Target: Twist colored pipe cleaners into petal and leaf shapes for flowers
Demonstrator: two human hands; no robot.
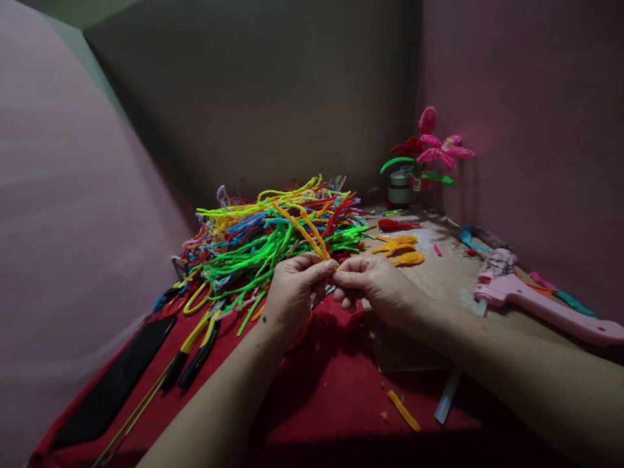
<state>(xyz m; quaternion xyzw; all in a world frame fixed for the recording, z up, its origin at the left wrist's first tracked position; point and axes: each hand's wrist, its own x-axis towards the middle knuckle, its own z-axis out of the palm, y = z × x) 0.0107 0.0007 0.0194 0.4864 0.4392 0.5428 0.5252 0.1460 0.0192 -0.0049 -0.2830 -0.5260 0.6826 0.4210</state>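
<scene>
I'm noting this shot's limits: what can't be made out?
Head view: lower ends of the orange strips, hidden by the left hand and right hand.
Head view: bottom of the strip pile, covered by its upper strips.
Head view: lettering on the pliers, too small to read.
Head view: rest of left arm, cut off by the bottom edge.

The orange stems point(318, 246) I hold look fuzzy and matt, like the bright pile point(273, 242) behind them. Under my work I see dull red cloth point(331, 390) and smooth brown cardboard point(439, 276). My glue gun point(541, 305) looks like smooth pink plastic, the pale stick point(448, 396) translucent and slightly glossy.
</scene>
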